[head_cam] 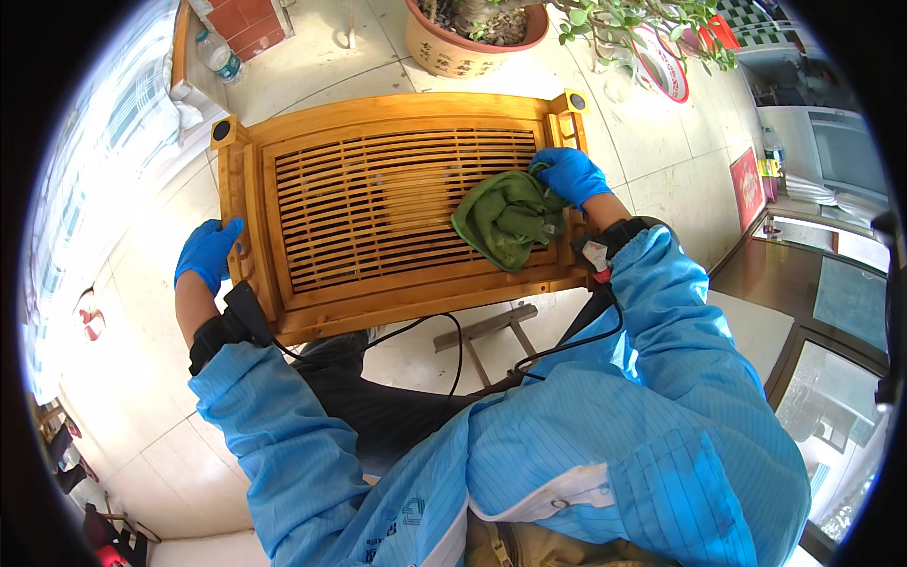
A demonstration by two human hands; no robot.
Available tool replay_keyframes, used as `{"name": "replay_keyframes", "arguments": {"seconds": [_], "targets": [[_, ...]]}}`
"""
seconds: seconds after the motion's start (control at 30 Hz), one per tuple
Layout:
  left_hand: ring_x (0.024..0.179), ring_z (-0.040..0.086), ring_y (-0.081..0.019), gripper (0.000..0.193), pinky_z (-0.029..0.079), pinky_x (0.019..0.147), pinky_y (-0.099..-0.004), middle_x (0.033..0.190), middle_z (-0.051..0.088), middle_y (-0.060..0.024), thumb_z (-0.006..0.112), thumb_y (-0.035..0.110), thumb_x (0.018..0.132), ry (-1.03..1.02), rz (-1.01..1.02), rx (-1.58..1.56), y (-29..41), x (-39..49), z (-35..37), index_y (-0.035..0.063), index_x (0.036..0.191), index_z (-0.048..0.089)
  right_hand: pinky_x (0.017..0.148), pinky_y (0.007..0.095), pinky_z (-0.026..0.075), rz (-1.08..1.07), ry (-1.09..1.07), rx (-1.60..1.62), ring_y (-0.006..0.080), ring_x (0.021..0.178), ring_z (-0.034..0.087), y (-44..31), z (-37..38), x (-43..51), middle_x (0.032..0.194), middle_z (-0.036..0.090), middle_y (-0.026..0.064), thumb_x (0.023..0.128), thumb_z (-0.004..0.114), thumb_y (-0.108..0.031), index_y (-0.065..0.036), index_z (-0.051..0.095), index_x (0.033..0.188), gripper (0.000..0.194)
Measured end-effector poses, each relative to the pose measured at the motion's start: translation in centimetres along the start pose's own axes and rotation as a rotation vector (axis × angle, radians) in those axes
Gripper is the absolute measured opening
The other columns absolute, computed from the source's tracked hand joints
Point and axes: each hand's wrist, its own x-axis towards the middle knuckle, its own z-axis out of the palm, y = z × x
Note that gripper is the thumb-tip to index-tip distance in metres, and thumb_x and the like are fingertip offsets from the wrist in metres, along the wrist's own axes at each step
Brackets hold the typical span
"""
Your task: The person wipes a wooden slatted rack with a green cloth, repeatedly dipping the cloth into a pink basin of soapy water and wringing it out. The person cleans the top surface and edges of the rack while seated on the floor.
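A slatted wooden stand (411, 305), yellow-brown with round dark pads on two corner posts, lies across in front of me over my legs. My left hand (207, 254), in a blue glove, grips its left side rail. At the right end, my right hand (569, 176), gloved in blue too, is closed on a green cloth (509, 216) that drapes over the slats and the right frame. Whether that hand also grips the frame I cannot tell. Black straps with cables circle both wrists.
Beyond the stand is a potted plant (471, 57). A plastic bottle (220, 60) stands at the upper left, and a red and white basin (662, 67) at the upper right. A metal-legged frame (489, 329) is below the stand. Black cables hang across my lap.
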Motion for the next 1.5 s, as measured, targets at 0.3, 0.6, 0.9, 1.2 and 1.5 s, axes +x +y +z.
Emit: {"name": "replay_keyframes", "arguments": {"seconds": [0.3, 0.6, 0.9, 1.2, 1.5], "targets": [[0.087, 0.065, -0.0264, 0.047, 0.055, 0.075, -0.0362, 0.100, 0.063, -0.0148, 0.057, 0.042, 0.087, 0.014, -0.003, 0.009, 0.0, 0.0, 0.1, 0.0021, 0.112, 0.060, 0.078, 0.0377, 0.050, -0.194, 0.251, -0.157, 0.0329, 0.089, 0.060, 0.3, 1.1, -0.2, 0.096, 0.062, 0.0142, 0.076, 0.063, -0.009, -0.009, 0.065, 0.097, 0.021], [0.085, 0.065, -0.0257, 0.044, 0.055, 0.073, -0.0363, 0.098, 0.064, -0.0142, 0.057, 0.041, 0.088, 0.018, 0.007, 0.000, -0.1, 0.1, 0.2, 0.0020, 0.109, 0.060, 0.079, 0.0404, 0.050, -0.131, 0.253, -0.038, 0.0354, 0.091, 0.061, -0.2, 1.7, -0.2, 0.098, 0.063, 0.0171, 0.081, 0.064, -0.014, -0.009, 0.062, 0.108, 0.028], [0.083, 0.064, -0.0250, 0.045, 0.054, 0.071, -0.0347, 0.097, 0.063, -0.0132, 0.057, 0.041, 0.087, 0.031, 0.002, 0.030, 0.4, -0.4, 0.2, 0.0019, 0.110, 0.060, 0.076, 0.0424, 0.051, -0.093, 0.151, -0.320, 0.0354, 0.090, 0.063, -1.9, 1.0, -0.7, 0.106, 0.062, 0.0193, 0.084, 0.059, -0.015, -0.023, 0.037, 0.139, 0.060], [0.080, 0.063, -0.0248, 0.043, 0.053, 0.068, -0.0351, 0.092, 0.063, -0.0131, 0.056, 0.041, 0.087, 0.035, 0.021, 0.074, 0.6, -0.4, 0.1, 0.0015, 0.102, 0.062, 0.073, 0.0417, 0.051, -0.293, 0.255, -0.402, 0.0347, 0.085, 0.064, -1.3, 2.3, 0.5, 0.094, 0.065, 0.0178, 0.083, 0.058, -0.014, -0.023, 0.044, 0.135, 0.054], [0.081, 0.063, -0.0245, 0.043, 0.053, 0.069, -0.0348, 0.093, 0.064, -0.0123, 0.056, 0.041, 0.087, 0.034, 0.003, 0.087, 0.6, -0.8, 0.1, 0.0022, 0.104, 0.062, 0.072, 0.0416, 0.051, -0.338, 0.195, -0.165, 0.0345, 0.085, 0.063, -1.1, 1.5, -0.6, 0.094, 0.065, 0.0148, 0.080, 0.056, -0.008, -0.016, 0.066, 0.102, 0.026]]}}
